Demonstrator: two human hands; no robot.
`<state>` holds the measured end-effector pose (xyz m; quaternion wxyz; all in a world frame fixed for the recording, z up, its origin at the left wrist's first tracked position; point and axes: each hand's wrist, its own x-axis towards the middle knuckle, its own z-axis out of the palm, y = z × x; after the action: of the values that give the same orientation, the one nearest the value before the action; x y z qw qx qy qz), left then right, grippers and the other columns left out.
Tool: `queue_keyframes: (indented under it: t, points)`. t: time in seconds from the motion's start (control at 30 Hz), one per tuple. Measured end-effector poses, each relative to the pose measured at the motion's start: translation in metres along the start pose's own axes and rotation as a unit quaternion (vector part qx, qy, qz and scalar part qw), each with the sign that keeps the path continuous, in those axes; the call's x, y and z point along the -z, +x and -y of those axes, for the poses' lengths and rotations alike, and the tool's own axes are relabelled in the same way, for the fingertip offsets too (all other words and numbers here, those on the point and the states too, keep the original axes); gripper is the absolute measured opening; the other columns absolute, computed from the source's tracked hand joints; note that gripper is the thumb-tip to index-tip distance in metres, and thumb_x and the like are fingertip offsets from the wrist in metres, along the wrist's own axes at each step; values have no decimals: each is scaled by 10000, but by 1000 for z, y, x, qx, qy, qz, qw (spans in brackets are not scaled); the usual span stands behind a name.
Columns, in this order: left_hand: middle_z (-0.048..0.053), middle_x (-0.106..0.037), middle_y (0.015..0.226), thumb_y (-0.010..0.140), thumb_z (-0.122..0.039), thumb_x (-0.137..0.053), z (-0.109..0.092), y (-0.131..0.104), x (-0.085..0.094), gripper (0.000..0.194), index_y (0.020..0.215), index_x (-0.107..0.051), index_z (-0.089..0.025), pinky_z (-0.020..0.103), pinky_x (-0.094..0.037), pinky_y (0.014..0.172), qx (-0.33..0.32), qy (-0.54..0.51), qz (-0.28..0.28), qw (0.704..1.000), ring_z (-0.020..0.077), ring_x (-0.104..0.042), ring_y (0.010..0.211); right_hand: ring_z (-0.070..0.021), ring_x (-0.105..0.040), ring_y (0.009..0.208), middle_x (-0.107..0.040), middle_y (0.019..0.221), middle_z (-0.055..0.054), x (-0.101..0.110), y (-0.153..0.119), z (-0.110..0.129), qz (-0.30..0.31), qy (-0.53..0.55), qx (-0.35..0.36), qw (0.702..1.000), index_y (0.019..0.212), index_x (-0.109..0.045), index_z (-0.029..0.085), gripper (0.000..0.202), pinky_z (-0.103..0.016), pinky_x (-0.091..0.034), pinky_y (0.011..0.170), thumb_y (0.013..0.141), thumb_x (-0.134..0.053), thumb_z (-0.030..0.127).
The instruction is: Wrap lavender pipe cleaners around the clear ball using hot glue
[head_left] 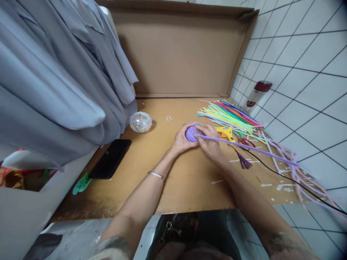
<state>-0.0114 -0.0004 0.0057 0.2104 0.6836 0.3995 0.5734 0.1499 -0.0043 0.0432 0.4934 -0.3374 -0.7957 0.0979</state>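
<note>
My left hand is wrapped around a small round form covered in coiled purple pipe cleaner. At its right side, my right hand pinches the purple strand where it meets the coil. From there the strand runs out to the right over the table. Part of the form's top shows pale between my hands; the rest is hidden by my fingers. Just right of my right hand lies a yellow glue gun.
Colourful pipe cleaners lie in a pile at the back right, near red-handled scissors, a purple tassel and a black cord. A clear ball and a black phone are on the left. A bottle stands by the tiled wall.
</note>
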Motion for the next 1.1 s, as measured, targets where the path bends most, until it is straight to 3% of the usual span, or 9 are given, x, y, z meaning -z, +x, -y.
queue_keyframes:
  t: [0.33, 0.47, 0.77, 0.93, 1.1]
  points:
    - [143, -633, 1359, 620, -319, -863, -3, 0, -2, 701, 1253, -582, -211, 535, -420, 1173, -93, 51, 36, 994, 332, -555, 1354, -249, -627, 930, -688, 956, -87, -1, 2, -7, 2, -35, -6, 999, 953, -797, 254, 320, -412, -508, 877, 969, -509, 391]
    - [136, -633, 1361, 612, -321, -867, -3, 0, -2, 692, 1240, -594, -224, 537, -413, 1179, -92, 59, 45, 993, 337, -549, 1360, -287, -627, 1000, -724, 989, -106, -1, 2, -7, -11, -74, -16, 997, 898, -797, 252, 304, -469, -483, 959, 957, -524, 371]
    - [133, -639, 1351, 616, -316, -853, -8, 1, -2, 673, 1227, -591, -218, 534, -402, 1188, -94, 52, 46, 993, 336, -544, 1360, -275, -640, 961, -724, 963, -104, 5, 4, -1, 16, -79, -4, 997, 925, -795, 241, 323, -445, -496, 919, 974, -491, 338]
    - [118, -647, 1331, 632, -323, -846, -6, 0, -2, 629, 1201, -596, -221, 513, -400, 1187, -55, 35, 23, 998, 317, -558, 1340, -279, -630, 1001, -716, 1014, -107, 4, 4, -2, 28, -96, -17, 995, 1064, -779, 247, 285, -433, -489, 936, 958, -549, 378]
    - [119, -642, 1333, 570, -362, -895, -2, 0, 1, 749, 1228, -573, -206, 474, -464, 1121, 28, -3, -22, 999, 304, -618, 1250, -269, -610, 993, -696, 1029, -94, 5, 3, -7, 27, -83, 1, 996, 1147, -737, 263, 306, -419, -484, 915, 965, -558, 432]
